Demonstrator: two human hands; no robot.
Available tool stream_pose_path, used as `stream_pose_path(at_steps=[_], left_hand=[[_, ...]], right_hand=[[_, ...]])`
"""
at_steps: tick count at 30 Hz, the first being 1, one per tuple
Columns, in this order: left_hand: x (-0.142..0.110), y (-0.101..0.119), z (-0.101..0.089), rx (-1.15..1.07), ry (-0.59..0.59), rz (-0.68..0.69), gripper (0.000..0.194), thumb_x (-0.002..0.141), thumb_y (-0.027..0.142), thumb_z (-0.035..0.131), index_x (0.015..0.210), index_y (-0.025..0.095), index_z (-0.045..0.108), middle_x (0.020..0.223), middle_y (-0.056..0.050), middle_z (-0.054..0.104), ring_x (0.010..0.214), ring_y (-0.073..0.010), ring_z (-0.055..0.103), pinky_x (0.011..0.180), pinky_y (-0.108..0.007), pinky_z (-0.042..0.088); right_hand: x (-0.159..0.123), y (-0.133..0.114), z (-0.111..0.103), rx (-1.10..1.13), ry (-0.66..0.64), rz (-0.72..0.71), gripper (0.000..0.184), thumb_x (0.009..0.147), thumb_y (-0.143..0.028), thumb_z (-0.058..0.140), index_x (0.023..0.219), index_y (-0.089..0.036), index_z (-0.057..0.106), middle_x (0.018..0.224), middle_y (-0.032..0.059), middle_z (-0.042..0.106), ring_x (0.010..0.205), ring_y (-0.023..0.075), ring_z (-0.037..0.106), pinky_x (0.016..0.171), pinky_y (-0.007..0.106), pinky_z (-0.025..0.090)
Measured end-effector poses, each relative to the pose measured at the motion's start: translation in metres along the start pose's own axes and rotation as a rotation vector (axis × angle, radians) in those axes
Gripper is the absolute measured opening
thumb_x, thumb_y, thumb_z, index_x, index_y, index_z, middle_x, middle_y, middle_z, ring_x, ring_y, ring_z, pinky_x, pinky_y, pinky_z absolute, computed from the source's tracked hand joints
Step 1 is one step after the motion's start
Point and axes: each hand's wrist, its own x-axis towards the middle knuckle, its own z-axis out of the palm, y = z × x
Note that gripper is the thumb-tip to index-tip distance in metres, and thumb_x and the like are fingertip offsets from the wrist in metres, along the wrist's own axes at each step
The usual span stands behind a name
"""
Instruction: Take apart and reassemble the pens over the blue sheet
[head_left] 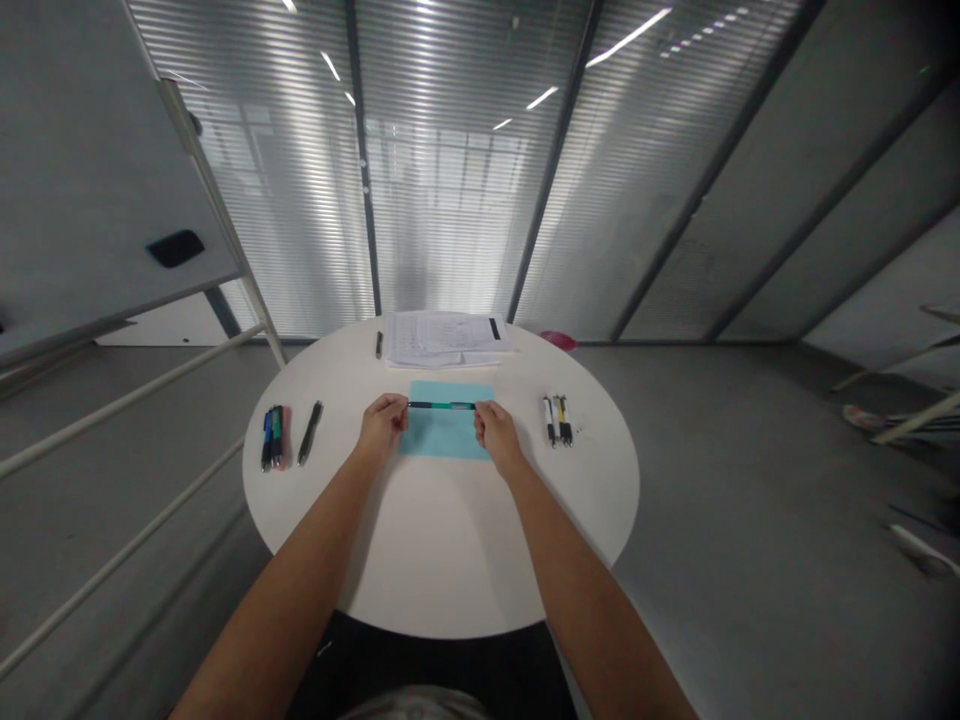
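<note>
A green and black pen [442, 405] lies level between my hands, above a light blue sheet [446, 440]. My left hand [385, 420] pinches its left end, and my right hand [493, 428] pinches the right end. To the left of my left hand lies a single dark pen [310, 433]. Beyond it is a group of blue, green and red pens [274, 438]. Several white, black and yellow pens [558, 420] lie side by side to the right of my right hand.
The round white table [442, 560] carries stacked papers [446, 338] at its far side, with a short dark pen [379, 345] beside them. A whiteboard on a white frame [255, 300] stands at the left. Behind the table is a partition with blinds [442, 230]. A pink object [559, 341] shows past the far edge.
</note>
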Motion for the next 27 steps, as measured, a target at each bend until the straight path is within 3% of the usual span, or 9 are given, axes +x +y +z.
stream_pose_path(at_steps=[12, 27], left_hand=[[-0.0024, 0.0003, 0.0019, 0.016, -0.020, 0.035, 0.014, 0.063, 0.023, 0.070, 0.070, 0.016, 0.059, 0.054, 0.002, 0.053, 0.045, -0.0083, 0.046, 0.045, -0.021, 0.032], [0.0013, -0.0031, -0.0018, 0.034, -0.026, 0.024, 0.015, 0.064, 0.024, 0.070, 0.071, 0.016, 0.060, 0.055, 0.002, 0.052, 0.045, -0.0084, 0.048, 0.044, -0.021, 0.034]], right_hand=[[-0.0045, -0.0028, -0.0002, -0.105, -0.042, -0.002, 0.036, 0.080, -0.056, 0.050, 0.074, -0.021, 0.048, 0.044, -0.0092, 0.041, 0.028, 0.0058, 0.034, 0.028, 0.019, 0.021], [-0.0061, -0.0071, 0.0006, -0.092, -0.066, -0.023, 0.029, 0.076, -0.048, 0.050, 0.084, -0.020, 0.053, 0.055, -0.0067, 0.056, 0.029, 0.0054, 0.040, 0.029, 0.017, 0.020]])
